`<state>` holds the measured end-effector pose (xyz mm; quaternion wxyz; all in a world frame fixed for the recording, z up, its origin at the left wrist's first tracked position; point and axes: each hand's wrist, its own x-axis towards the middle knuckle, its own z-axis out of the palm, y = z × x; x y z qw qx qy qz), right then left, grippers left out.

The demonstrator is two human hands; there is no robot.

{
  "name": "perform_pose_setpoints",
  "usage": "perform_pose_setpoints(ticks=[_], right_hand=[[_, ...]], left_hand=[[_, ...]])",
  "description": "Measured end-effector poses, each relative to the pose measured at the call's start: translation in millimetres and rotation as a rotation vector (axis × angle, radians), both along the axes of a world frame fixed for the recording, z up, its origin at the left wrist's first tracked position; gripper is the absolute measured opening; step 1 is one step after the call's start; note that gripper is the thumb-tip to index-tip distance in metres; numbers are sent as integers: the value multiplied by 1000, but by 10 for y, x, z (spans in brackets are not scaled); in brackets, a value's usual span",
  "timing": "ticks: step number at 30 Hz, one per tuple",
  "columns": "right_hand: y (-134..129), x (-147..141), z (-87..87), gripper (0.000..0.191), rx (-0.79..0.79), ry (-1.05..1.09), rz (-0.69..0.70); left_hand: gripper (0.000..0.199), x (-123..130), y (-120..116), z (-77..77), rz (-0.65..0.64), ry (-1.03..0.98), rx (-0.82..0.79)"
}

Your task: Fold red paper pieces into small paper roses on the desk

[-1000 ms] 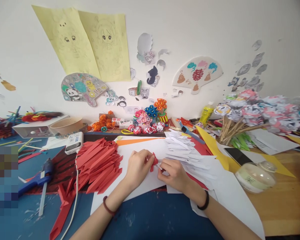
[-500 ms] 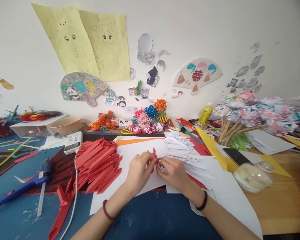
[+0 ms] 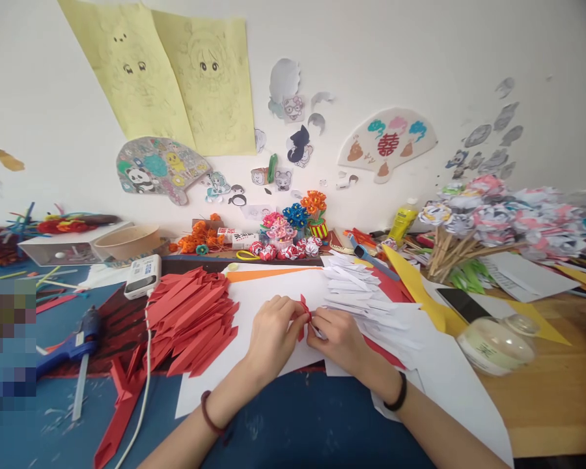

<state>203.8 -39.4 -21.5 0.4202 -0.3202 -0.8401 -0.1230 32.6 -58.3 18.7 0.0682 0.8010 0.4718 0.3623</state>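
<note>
1. While red folded-paper strips point(image 3: 193, 319) lie beside the left grip point(image 3: 272, 331) in the head view, white paper strips point(image 3: 354, 286) flank the right grip point(image 3: 340, 333).
2. Farther left lies a hot-glue gun point(image 3: 81, 345).
3. Narrowed fingertips of both pinch a small red paper piece point(image 3: 302, 303) between them.

I see a blue glue gun point(image 3: 75, 345), a black phone point(image 3: 459, 305), a clear jar point(image 3: 498, 345) and a yellow bottle point(image 3: 403, 223).
</note>
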Motion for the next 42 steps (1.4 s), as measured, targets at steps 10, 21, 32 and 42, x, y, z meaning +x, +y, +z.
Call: perform_pose_setpoints(ticks=[10, 21, 32, 42], right_hand=[[-62, -16, 57, 26, -44, 39, 40], [-88, -25, 82, 24, -81, 68, 56], [-81, -28, 91, 24, -133, 63, 62], [-55, 21, 51, 30, -66, -12, -14]], left_hand=[[11, -84, 123, 88, 30, -238, -283], [23, -155, 254, -10, -39, -401, -422], [24, -176, 277, -27, -36, -521, -489], [22, -202, 258, 47, -60, -369, -358]])
